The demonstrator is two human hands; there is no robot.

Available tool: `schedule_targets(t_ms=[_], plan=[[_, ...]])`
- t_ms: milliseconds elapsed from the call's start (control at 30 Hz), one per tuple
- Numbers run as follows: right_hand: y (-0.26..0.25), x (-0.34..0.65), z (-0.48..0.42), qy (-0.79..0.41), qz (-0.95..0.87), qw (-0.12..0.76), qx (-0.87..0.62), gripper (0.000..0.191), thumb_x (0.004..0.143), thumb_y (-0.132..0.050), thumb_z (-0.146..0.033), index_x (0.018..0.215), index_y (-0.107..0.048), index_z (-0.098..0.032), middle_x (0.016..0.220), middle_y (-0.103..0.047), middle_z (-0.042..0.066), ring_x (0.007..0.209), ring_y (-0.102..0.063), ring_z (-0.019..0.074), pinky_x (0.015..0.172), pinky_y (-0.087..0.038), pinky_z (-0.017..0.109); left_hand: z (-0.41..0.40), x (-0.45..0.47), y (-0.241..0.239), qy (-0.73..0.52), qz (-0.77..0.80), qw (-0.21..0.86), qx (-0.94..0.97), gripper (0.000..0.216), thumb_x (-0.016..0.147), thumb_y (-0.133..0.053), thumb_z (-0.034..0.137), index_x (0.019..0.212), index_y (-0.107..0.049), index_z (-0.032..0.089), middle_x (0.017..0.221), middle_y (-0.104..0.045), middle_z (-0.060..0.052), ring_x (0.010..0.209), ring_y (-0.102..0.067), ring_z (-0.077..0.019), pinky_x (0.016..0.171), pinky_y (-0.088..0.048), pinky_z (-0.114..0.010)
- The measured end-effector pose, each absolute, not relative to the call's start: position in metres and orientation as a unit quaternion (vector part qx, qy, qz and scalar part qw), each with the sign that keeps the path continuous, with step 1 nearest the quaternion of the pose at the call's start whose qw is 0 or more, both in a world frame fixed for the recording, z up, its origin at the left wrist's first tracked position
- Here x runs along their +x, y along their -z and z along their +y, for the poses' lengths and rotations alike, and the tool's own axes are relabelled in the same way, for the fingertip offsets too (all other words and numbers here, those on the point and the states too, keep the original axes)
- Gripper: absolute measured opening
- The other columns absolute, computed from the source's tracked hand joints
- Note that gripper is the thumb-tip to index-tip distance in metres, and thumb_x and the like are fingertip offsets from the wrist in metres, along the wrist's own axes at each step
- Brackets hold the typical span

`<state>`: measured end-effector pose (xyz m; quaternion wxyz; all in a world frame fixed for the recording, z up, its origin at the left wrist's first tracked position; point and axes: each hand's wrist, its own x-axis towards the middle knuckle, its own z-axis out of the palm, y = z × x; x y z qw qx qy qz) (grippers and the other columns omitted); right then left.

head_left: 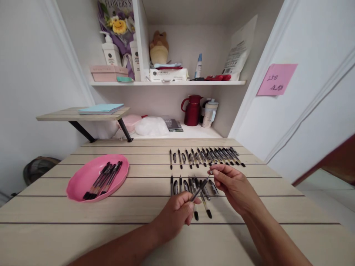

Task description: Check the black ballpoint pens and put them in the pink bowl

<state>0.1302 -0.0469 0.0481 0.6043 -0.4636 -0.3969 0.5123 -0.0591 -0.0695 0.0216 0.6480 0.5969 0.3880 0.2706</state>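
Note:
My left hand [181, 210] is closed around a black gel pen [199, 189], its tip slanting up and to the right. Just beyond that tip, the thumb and forefinger of my right hand [229, 183] pinch a tiny pale piece, too small to name. Below and behind both hands lies a near row of uncapped pens and black pen caps [186, 186], partly covered by my left hand. Farther back runs a longer row of pens [205, 157] with caps laid between them.
At left a pink scalloped tray [74, 173] holds several pens [104, 179]. A small raised shelf [83, 114] with blue paper [101, 108] stands behind it. Against the back are a red jug [192, 111], a pale tumbler [210, 113] and a white plastic bag [151, 126].

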Motion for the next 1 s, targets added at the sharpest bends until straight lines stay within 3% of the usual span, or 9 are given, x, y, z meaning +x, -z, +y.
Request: schedule_targets(t_ms=[333,500,700,867,1000], plan=[[-0.046,0.129,-0.047,-0.533,-0.431,0.561,-0.464,0.024,0.063,-0.070,-0.032,0.078,-0.063,-0.016,0.059,-0.051,-0.002,0.046,-0.037,0.0046,0.041,-0.024,0.019,-0.069,-0.061,-0.018,-0.280,0.379,0.642,0.604,0.027,0.083,-0.038,0.028,0.099,-0.052,0.012,0.048,-0.041,0.008,0.039,-0.027,-0.0041,0.045,-0.022,-0.019],[-0.046,0.125,-0.045,-0.557,-0.429,0.540,-0.463,0.033,0.059,-0.072,-0.034,0.086,-0.065,-0.016,0.055,-0.048,-0.003,0.045,-0.035,0.0057,0.041,-0.022,0.020,-0.068,-0.062,-0.020,-0.299,0.377,0.628,0.612,0.027,0.083,-0.039,0.030,0.098,-0.053,0.012,0.050,-0.043,0.006,0.042,-0.030,-0.0052,0.046,-0.024,-0.019],[-0.050,0.124,-0.034,-0.616,-0.430,0.492,-0.441,0.026,0.058,-0.073,-0.034,0.076,-0.066,-0.017,0.050,-0.045,-0.005,0.045,-0.034,0.0049,0.041,-0.022,0.019,-0.065,-0.063,-0.020,-0.321,0.387,0.607,0.616,0.026,0.083,-0.039,0.031,0.096,-0.054,0.013,0.050,-0.041,0.006,0.045,-0.031,-0.0066,0.048,-0.026,-0.019],[-0.056,0.117,-0.016,-0.606,-0.451,0.501,-0.423,0.025,0.060,-0.073,-0.034,0.075,-0.066,-0.015,0.050,-0.045,-0.005,0.045,-0.034,0.0040,0.041,-0.021,0.018,-0.054,-0.063,-0.021,-0.362,0.406,0.535,0.647,0.028,0.083,-0.037,0.031,0.098,-0.054,0.014,0.052,-0.040,0.005,0.049,-0.036,-0.0083,0.051,-0.031,-0.020],[-0.059,0.114,0.001,-0.585,-0.463,0.529,-0.404,0.026,0.060,-0.072,-0.034,0.077,-0.066,-0.015,0.054,-0.047,-0.004,0.046,-0.035,0.0046,0.042,-0.023,0.019,-0.034,-0.063,-0.036,-0.367,0.417,0.419,0.718,0.028,0.083,-0.035,0.028,0.099,-0.055,0.015,0.058,-0.046,0.002,0.055,-0.043,-0.0112,0.055,-0.035,-0.022]])
